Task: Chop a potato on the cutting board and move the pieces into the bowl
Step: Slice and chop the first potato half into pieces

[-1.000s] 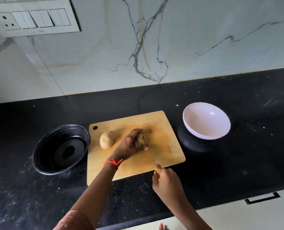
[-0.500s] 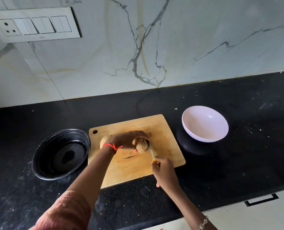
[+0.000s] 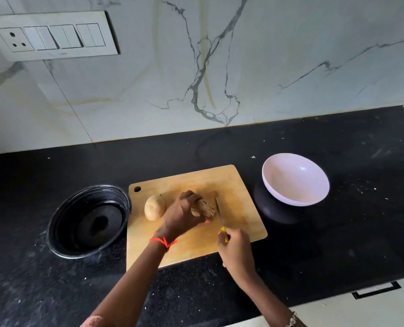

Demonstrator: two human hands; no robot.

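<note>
Black counter across the lower half, flecked with pale crumbs. On it, a wooden cutting board at centre. At 9 o'clock from the board, just beside its edge, a round black pan. At 3 o'clock, apart from the board, a white bowl with nothing in it.

Left hand over the middle of the board, fingers curled down around a brown potato, gripping it whole against the wood. Right hand at 5 o'clock from that potato, closed tight on the yellow handle of a knife. Blade pointing to 12 o'clock, just beside the potato's 3 o'clock end; contact impossible to tell.

Second potato, paler, at 9 o'clock from the held one, lying free on the board. Red thread tied round the left wrist.
</note>
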